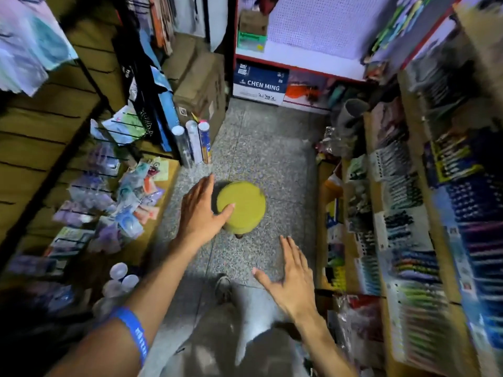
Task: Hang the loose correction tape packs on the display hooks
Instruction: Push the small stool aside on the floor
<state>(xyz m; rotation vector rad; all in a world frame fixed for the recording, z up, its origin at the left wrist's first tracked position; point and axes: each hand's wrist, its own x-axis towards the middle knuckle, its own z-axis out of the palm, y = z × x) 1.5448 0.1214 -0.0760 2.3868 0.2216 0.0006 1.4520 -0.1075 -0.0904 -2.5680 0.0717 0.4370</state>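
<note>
A heap of loose correction tape packs [136, 202] lies on a low brown ledge at the left, below black display hooks [114, 134] on a slatted wall where other packs hang. My left hand [202, 210] is spread open over the aisle, its thumb against the edge of a round yellow stool [245, 205]. My right hand [291, 278] is open too, fingers apart, lower and to the right above the floor. Neither hand holds anything. The view is blurred by motion.
The narrow aisle has a speckled grey floor [261, 148]. Three rolled tubes [193, 142] stand by cardboard boxes [201, 88] at the left. Shelves of pens [413, 240] line the right side. A blue "CHEN MING" box [261, 83] sits under the far red-edged shelf.
</note>
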